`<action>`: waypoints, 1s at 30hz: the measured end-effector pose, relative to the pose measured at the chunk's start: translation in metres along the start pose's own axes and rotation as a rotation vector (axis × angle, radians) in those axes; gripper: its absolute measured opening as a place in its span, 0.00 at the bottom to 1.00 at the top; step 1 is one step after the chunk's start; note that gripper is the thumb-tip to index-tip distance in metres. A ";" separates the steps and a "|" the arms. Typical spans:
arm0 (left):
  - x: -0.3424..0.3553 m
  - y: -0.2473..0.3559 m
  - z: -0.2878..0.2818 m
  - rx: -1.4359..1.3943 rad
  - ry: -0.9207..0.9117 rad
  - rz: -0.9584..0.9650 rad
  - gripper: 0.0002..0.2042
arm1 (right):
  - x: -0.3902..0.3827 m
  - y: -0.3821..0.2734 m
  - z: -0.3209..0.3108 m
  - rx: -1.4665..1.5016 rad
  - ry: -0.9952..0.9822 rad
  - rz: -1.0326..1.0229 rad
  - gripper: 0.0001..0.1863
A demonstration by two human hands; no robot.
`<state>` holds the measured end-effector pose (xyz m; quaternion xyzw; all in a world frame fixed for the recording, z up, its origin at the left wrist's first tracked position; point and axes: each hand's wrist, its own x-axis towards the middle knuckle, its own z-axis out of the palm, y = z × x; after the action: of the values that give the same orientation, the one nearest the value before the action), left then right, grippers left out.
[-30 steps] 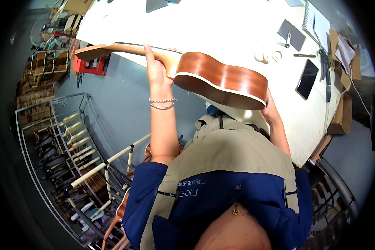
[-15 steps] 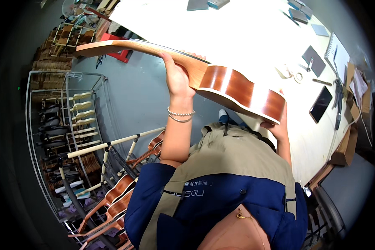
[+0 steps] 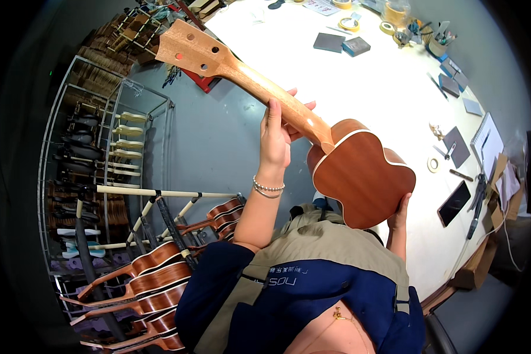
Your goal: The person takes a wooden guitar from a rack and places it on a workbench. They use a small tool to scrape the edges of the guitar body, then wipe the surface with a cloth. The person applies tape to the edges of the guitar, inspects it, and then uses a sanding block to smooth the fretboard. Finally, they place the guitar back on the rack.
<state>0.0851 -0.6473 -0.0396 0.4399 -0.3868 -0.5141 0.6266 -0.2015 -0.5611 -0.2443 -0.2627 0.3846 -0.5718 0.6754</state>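
Note:
I hold a small brown wooden guitar body with neck, a ukulele (image 3: 360, 174), lifted above the edge of the white worktable (image 3: 371, 76), its back facing me. My left hand (image 3: 275, 133) is wrapped around the pale neck just above the body, a bead bracelet on the wrist. Its bare headstock (image 3: 189, 50) with open peg holes points up and to the left. My right hand (image 3: 400, 211) supports the lower rim of the body from beneath, only its fingers showing.
A rack (image 3: 153, 265) of several finished ukuleles stands at lower left, with shelves of necks (image 3: 118, 135) behind it. On the table lie tape rolls (image 3: 351, 23), sanding blocks (image 3: 329, 42), a black phone (image 3: 454, 203), a notebook (image 3: 488, 144) and small tools.
The ukulele has swung so its headstock now points further up and away, the back of its body turned toward me. My left hand stayed on the neck, my right under the body.

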 end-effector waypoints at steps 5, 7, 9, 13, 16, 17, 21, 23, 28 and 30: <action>0.004 0.011 -0.006 0.280 0.061 0.113 0.35 | 0.009 0.001 0.003 0.069 -0.040 -0.042 0.37; 0.005 0.018 -0.004 0.322 0.113 0.169 0.36 | 0.010 0.003 0.004 0.087 -0.026 -0.059 0.36; 0.006 0.021 -0.005 0.271 0.119 0.185 0.36 | 0.009 0.002 0.007 0.113 -0.005 -0.061 0.35; 0.009 0.021 -0.009 0.116 0.081 0.211 0.36 | 0.013 -0.017 0.025 0.188 -0.022 0.050 0.32; 0.008 0.016 -0.009 -0.030 0.043 0.210 0.35 | 0.013 -0.034 0.039 0.354 -0.089 0.291 0.31; 0.007 0.015 -0.010 -0.098 0.027 0.198 0.34 | 0.013 -0.036 0.041 0.425 -0.115 0.390 0.31; 0.005 0.016 -0.007 -0.243 -0.106 0.194 0.27 | 0.015 -0.040 0.066 0.837 -0.689 0.631 0.29; 0.002 0.017 -0.002 -0.240 -0.113 0.196 0.27 | 0.013 -0.020 0.059 0.710 -0.558 0.705 0.29; -0.008 0.017 0.000 -0.225 -0.179 0.294 0.24 | 0.028 0.037 0.015 0.310 -0.295 0.830 0.28; -0.015 0.018 0.000 -0.140 -0.153 0.381 0.24 | 0.031 0.058 -0.003 0.184 -0.259 0.880 0.28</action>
<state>0.0879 -0.6308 -0.0228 0.2741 -0.4729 -0.4439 0.7101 -0.1694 -0.5794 -0.2986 -0.0827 0.3197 -0.2253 0.9166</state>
